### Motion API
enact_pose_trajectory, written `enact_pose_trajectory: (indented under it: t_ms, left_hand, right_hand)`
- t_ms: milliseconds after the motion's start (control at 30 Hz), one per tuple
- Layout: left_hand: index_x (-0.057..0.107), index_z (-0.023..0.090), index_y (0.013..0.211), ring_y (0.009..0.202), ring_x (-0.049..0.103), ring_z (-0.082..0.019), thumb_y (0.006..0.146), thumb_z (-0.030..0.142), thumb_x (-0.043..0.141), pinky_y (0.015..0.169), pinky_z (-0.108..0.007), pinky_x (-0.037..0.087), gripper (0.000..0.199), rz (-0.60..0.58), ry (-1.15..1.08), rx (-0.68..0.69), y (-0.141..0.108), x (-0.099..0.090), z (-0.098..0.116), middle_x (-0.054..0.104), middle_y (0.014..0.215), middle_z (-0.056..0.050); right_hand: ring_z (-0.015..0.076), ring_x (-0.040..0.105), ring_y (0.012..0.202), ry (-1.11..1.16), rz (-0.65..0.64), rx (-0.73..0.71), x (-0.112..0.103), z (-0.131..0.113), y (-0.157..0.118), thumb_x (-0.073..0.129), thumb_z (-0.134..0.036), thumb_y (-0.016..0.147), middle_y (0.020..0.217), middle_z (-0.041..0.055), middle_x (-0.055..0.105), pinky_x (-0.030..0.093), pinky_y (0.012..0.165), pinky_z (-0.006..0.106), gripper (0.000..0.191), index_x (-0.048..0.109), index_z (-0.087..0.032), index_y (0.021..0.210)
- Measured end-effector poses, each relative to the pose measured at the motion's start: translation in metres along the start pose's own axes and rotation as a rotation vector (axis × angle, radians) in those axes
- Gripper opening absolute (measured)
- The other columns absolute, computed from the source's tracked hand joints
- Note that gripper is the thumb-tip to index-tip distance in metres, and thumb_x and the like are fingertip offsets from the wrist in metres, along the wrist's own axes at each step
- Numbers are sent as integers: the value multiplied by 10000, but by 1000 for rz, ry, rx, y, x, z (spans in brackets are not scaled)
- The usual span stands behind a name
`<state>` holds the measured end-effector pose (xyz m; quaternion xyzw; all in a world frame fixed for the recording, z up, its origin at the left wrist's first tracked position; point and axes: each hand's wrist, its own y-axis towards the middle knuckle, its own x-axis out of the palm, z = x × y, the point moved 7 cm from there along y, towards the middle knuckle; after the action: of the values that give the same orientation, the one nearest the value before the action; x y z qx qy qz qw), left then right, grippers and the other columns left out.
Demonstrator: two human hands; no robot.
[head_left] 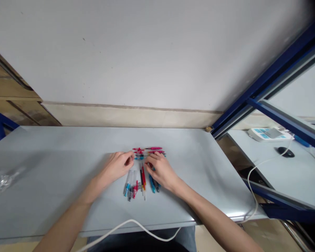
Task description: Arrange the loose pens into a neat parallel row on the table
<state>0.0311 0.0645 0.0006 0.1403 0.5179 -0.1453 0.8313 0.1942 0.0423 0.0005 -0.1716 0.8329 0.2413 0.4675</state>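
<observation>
While the right hand [161,170] shows loosely curled fingers, any hold unclear, pen refills [143,176] lie just beside, long axes running toward the surface's [68,154] near edge; left hand [118,164], bent fingers, contents unclear, farther off; clear barrels [131,176], left-edge side of refills.

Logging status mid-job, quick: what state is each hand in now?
Left hand: fingers curled beside the pen parts; can't tell if holding one.
Right hand: fingers bent near the slim refills; can't tell if holding anything.
</observation>
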Motion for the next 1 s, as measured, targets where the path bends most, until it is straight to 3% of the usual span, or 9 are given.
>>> enact_pose_trajectory:
  t_ms: [133,333,533,700,833,1000]
  left_hand:
    - [531,206,634,505,414,-114,837,239,526,551,-267,257,205,-258,36,5,-6,9,-5,519,548,42]
    - [546,220,644,512,478,-130,824,285,550,542,-277,248,191,-313,118,-3,-8,16,-7,575,568,33]
    - [628,228,849,692,679,-225,965,317,493,601,-299,333,199,-179,355,28,-3,15,1,700,730,-38]
    - [642,208,1078,756,715,-264,1035,335,453,639,-316,399,232,-36,424,84,-3,22,3,728,794,-70]
    - [629,212,1060,712,712,-249,1043,376,461,617,-304,379,236,25,388,97,-2,22,5,731,781,-52]
    - [600,211,972,664,698,-206,1061,386,443,595,-279,350,252,49,301,117,-1,19,9,709,731,-19]
  right_hand:
    - [206,509,838,-52,-28,46,12,-1,0,597,-233,981,843,28,655,389,856,329,165,588,-199,820]
    - [234,529,899,-170,-51,81,16,0,2,639,-226,925,855,37,680,379,843,342,141,572,-204,802]
    - [263,566,954,-287,-65,99,21,-6,5,584,-242,955,916,71,693,392,869,373,107,593,-199,856]
    - [276,589,950,-332,-99,116,24,-9,3,552,-226,973,979,89,685,419,848,386,80,609,-191,929]
    - [293,599,959,-345,-108,160,24,-8,2,521,-285,1014,1008,105,681,437,832,395,161,623,-184,939]
    - [278,614,958,-331,-112,194,28,-3,4,517,-241,1008,991,111,692,441,812,371,160,641,-171,932]
